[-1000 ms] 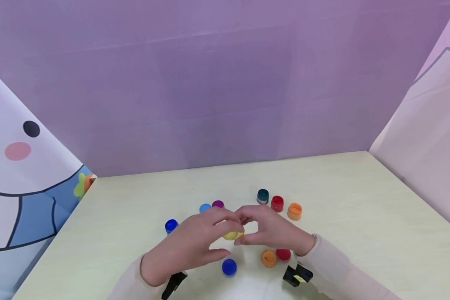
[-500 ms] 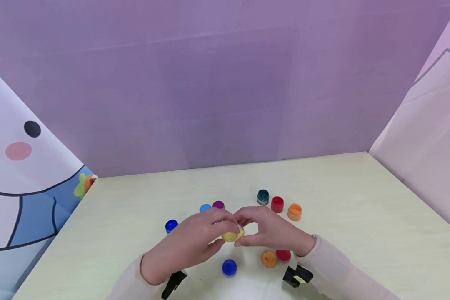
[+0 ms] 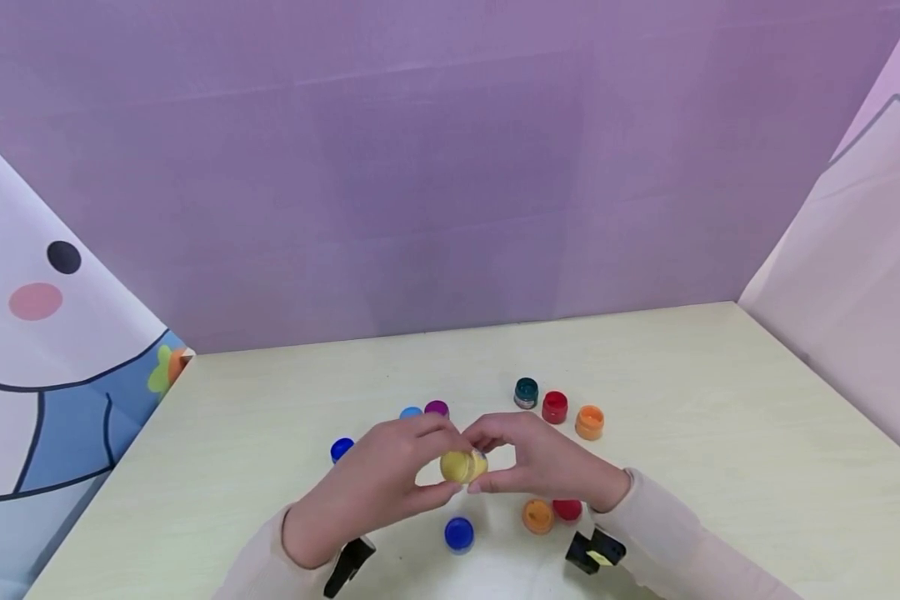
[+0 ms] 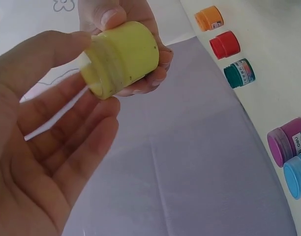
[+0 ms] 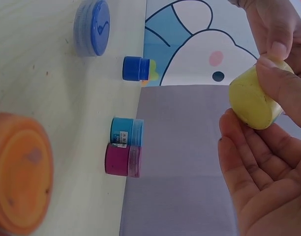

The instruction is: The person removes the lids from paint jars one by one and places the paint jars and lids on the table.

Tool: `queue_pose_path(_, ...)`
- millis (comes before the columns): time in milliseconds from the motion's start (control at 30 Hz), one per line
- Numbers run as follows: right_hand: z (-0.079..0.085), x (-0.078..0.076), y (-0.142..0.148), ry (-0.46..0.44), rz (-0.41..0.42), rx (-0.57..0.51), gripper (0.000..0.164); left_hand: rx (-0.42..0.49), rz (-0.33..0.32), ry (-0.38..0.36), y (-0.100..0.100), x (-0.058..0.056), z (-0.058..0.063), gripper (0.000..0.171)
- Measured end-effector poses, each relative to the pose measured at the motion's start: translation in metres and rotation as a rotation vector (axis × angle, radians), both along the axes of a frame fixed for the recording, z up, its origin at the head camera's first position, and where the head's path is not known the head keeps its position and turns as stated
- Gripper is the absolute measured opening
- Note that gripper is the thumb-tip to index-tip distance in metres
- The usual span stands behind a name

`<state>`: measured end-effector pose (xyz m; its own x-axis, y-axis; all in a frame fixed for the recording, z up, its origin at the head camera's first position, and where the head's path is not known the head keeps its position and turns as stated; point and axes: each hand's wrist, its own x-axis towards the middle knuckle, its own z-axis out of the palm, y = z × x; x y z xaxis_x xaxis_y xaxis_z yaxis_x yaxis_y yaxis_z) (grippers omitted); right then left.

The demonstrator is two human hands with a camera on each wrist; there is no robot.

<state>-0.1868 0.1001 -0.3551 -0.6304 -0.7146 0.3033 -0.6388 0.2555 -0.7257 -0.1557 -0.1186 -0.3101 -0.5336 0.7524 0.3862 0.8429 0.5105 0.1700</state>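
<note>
Both hands hold a small yellow paint jar (image 3: 457,467) above the table, tipped on its side. My left hand (image 3: 390,471) pinches the clear-rimmed lid end between thumb and fingertips, as the left wrist view shows. Around the jar's yellow body (image 4: 138,51) are the thumb and curled fingers of my right hand (image 3: 532,454). Seen in the right wrist view, the jar's base (image 5: 251,101) faces the right palm. The lid appears to be on the jar.
Green (image 3: 526,393), red (image 3: 554,407) and orange (image 3: 589,423) jars stand without lids at back right. Purple (image 3: 437,408), light blue (image 3: 411,412) and blue (image 3: 341,450) jars stand left. Nearer lie blue (image 3: 459,534), orange (image 3: 537,517) and red (image 3: 567,510) lids.
My left thumb has closed in from below onto the jar's lid end, and the left fingers have shifted round it. More of the lid's face shows now. The right hand stays nearly still.
</note>
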Motion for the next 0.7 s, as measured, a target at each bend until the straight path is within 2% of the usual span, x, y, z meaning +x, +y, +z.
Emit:
queue_pose_path(233,-0.0005,0.0006,-0.0009,0.007,-0.005,-0.007,0.038,0.058,0.120,0.017,0.0014,0.0013,-0.0055,0.027)
queue_pose_path(367,0.0001,0.0016,-0.0016,-0.020,-0.034,0.020,0.036,0.085,0.161,0.027,0.0035,0.0007,-0.0087,0.025)
queue_pose_path(467,0.0002,0.0010,-0.0017,-0.019,-0.033,0.021,0.036,0.075,0.168,0.023,0.0038,0.0000,-0.0094,0.027)
queue_pose_path(533,0.0002,0.0003,-0.0015,-0.008,-0.030,0.015,0.036,0.054,0.159,0.025,0.0034,-0.0008,-0.0090,0.032)
queue_pose_path(600,0.0004,-0.0002,-0.0009,-0.001,-0.028,0.007,0.037,0.024,0.119,0.032,0.0022,-0.0022,-0.0082,0.038)
queue_pose_path(700,0.0005,-0.0002,0.0001,-0.009,-0.036,0.013,0.036,-0.037,0.005,0.065,-0.0005,-0.0040,-0.0067,0.046)
